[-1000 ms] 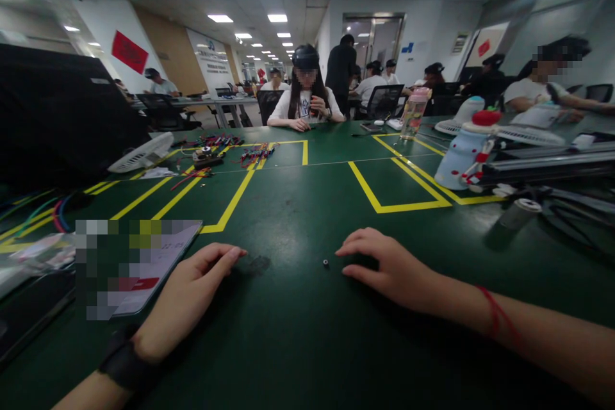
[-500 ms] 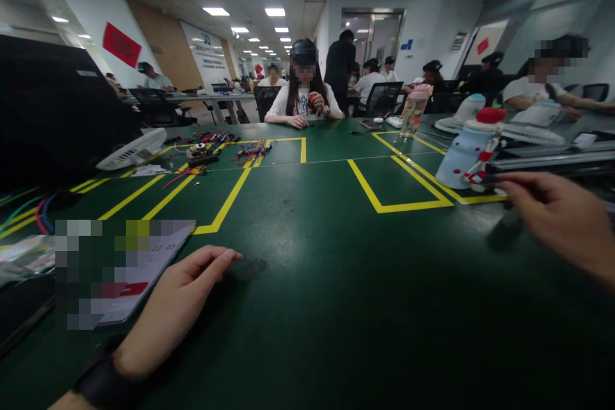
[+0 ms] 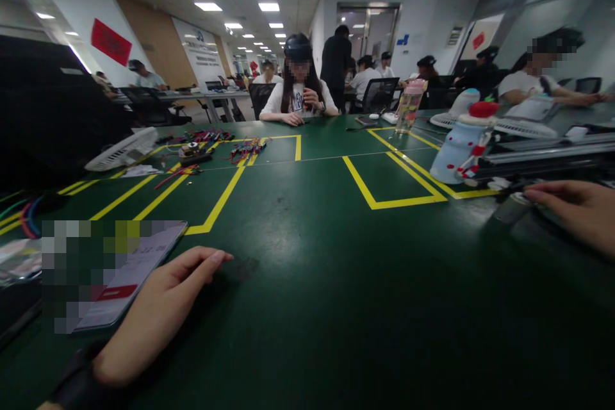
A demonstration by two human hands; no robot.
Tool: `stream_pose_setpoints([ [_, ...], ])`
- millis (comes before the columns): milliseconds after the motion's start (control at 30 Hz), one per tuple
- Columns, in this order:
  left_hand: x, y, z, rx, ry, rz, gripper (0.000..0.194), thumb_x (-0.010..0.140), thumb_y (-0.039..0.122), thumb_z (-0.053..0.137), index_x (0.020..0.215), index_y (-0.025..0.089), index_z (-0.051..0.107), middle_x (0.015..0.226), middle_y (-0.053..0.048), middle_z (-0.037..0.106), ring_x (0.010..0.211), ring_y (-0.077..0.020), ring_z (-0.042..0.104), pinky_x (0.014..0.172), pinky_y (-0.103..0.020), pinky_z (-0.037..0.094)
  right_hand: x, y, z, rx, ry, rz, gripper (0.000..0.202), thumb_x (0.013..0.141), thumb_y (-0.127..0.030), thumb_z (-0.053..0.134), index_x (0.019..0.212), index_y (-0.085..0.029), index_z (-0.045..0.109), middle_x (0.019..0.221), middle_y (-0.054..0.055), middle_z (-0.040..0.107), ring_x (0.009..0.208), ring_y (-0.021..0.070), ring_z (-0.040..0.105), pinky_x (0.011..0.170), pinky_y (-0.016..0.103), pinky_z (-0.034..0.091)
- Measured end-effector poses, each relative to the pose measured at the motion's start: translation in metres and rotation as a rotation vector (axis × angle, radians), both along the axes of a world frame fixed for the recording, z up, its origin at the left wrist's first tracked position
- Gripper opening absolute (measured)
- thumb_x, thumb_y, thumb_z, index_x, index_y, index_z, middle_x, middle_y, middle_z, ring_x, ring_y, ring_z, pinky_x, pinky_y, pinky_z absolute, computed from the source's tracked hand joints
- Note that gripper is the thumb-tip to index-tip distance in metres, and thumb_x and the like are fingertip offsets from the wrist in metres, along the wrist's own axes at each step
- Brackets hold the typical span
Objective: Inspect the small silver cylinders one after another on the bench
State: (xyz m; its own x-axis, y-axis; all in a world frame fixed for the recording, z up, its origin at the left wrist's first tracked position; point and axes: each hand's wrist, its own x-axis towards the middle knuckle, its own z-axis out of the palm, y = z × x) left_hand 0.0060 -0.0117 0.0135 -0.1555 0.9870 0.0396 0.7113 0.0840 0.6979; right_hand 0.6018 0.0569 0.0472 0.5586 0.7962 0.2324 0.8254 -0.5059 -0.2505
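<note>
My left hand (image 3: 166, 301) rests on the green table (image 3: 307, 307) at the lower left, its fingers drawn together with nothing in them. A phone (image 3: 113, 291) with a lit screen lies beside its wrist, partly blurred out. At the right edge my right hand (image 3: 571, 208) is closed in a pinch by a small grey cylindrical object (image 3: 514, 206); what the fingertips grip is too small to make out. Just beyond stands a blue bottle (image 3: 451, 150) with a red top.
Bundles of coloured wires (image 3: 247, 150) and a small motor-like part (image 3: 191, 150) lie at the back left near a white fan (image 3: 122, 150). A pink-lidded bottle (image 3: 410, 109) stands at the back right. Across the table sits a person (image 3: 298, 93).
My right hand has moved right and slightly down, away from the blue bottle. The grey cylindrical object shows more clearly beside it. The whole view has shifted slightly.
</note>
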Motion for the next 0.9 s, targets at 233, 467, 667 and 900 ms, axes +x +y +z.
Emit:
stream_pose_setpoints([
  [233,0.006,-0.002,0.008,-0.011,0.004,-0.013,0.038,0.085,0.057,0.051,0.096,0.025,0.069,0.085,0.002,0.07,0.084,-0.0235,0.063,0.073,-0.028,0.048,-0.011,0.002,0.006,0.031,0.164,-0.01,0.045,0.075,-0.054,0.06,0.106,-0.023,0.069,0.102,0.01,0.065,0.079,0.0214,0.056,0.071,0.034,0.039],
  [467,0.0,0.001,0.001,-0.015,-0.013,-0.027,0.04,0.085,0.057,0.05,0.097,0.025,0.069,0.086,0.0,0.07,0.08,-0.0227,0.062,0.073,-0.029,0.047,-0.022,-0.002,-0.003,0.265,0.772,0.094,0.041,0.071,-0.025,0.059,0.112,-0.021,0.063,0.12,0.009,0.061,0.09,0.018,0.061,0.076,0.031,0.047],
  [667,-0.001,-0.001,0.004,-0.017,-0.026,-0.038,0.035,0.085,0.054,0.052,0.097,0.027,0.07,0.085,0.002,0.07,0.08,-0.0217,0.062,0.071,-0.027,0.047,-0.027,-0.008,0.001,0.094,0.241,0.075,0.043,0.07,-0.048,0.068,0.105,-0.024,0.066,0.102,0.007,0.065,0.089,0.0204,0.058,0.077,0.034,0.041],
  [900,-0.004,-0.001,0.002,-0.022,-0.02,-0.055,0.037,0.085,0.056,0.051,0.098,0.027,0.069,0.086,0.002,0.07,0.082,-0.0224,0.062,0.072,-0.028,0.047,-0.014,-0.003,-0.011,0.103,0.193,0.186,0.05,0.064,-0.048,0.072,0.105,-0.02,0.063,0.104,0.01,0.064,0.085,0.022,0.059,0.073,0.034,0.042],
])
